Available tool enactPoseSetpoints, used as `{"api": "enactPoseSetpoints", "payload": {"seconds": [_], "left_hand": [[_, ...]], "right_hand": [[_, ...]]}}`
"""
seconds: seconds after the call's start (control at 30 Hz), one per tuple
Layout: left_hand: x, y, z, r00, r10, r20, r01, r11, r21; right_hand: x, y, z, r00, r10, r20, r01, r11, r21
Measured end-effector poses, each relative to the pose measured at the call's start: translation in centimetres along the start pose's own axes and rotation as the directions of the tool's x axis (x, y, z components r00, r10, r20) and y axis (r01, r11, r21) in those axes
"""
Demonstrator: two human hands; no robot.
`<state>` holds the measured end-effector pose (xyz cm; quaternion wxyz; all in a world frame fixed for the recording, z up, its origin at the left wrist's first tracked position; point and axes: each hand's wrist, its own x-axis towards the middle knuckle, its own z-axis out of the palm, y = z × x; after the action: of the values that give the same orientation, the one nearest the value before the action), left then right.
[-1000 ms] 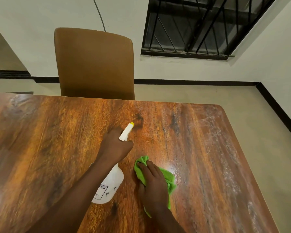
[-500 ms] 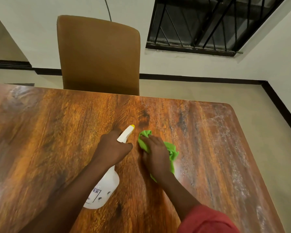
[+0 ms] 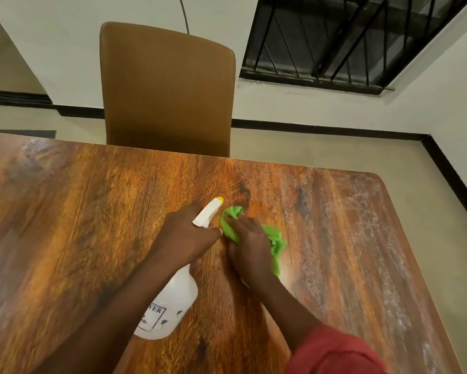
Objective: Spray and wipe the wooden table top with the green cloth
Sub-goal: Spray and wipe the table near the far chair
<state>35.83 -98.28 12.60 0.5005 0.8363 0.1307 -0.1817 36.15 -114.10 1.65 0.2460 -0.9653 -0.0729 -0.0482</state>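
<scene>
- Nearest us, a red sleeve point(image 3: 335, 352) on the right arm; both forearms reach out over the wooden table top point(image 3: 78, 225).
- Spray bottle point(image 3: 170, 300): white, tilted, its base low over or on the wood near us (we cannot tell which); the yellow-tipped nozzle point(image 3: 209, 211) points away from us.
- Left hand point(image 3: 189, 236): fingers curled round the bottle's neck and trigger; no spray visible in the air.
- Right hand point(image 3: 249, 249): fingers bent over the bunched green cloth point(image 3: 275, 241), holding it down on the wood just right of the nozzle, about mid-table.
- Wood by the cloth looks glossy; we judge this patch wetted and under wiping.
- Right-hand strip point(image 3: 375, 238): whitish film and speckled droplets run along the edge toward the far corner; we judge it sprayed or soiled but not yet wiped.
- Left half: blurred, a dull patch at the far left corner; state uncertain.
- Estimate: task partway through; the right strip, far edge and likely the left half remain.
- Beyond the table: a brown chair point(image 3: 167, 90); a barred window point(image 3: 348, 41).
</scene>
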Motion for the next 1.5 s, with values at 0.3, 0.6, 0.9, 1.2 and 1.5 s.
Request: {"api": "enactPoseSetpoints", "payload": {"seconds": [0.3,0.6,0.9,1.2,1.5], "left_hand": [[0.1,-0.6,-2.2,1.0,-0.015,-0.019,0.015,0.999,-0.043],[0.4,-0.8,-1.6,1.0,-0.024,-0.012,0.023,0.998,-0.059],[-0.2,-2.1,-1.8,0.997,-0.07,0.023,0.072,0.991,-0.111],[-0.1,-1.3,-1.6,0.993,-0.092,0.072,0.103,0.981,-0.166],[0.4,-1.4,-1.8,0.99,-0.13,0.061,0.138,0.978,-0.155]], "right_hand": [[4.1,2.1,-0.8,0.978,0.199,-0.066,-0.199,0.98,0.002],[-1.3,-1.0,0.2,0.995,-0.091,0.049,0.09,0.996,0.024],[6.0,1.5,0.8,0.983,0.174,-0.058,-0.175,0.985,-0.009],[5.2,4.0,-0.7,0.995,0.076,-0.061,-0.079,0.996,-0.044],[7.9,2.5,0.0,0.999,0.038,0.035,-0.036,0.998,-0.048]]}}
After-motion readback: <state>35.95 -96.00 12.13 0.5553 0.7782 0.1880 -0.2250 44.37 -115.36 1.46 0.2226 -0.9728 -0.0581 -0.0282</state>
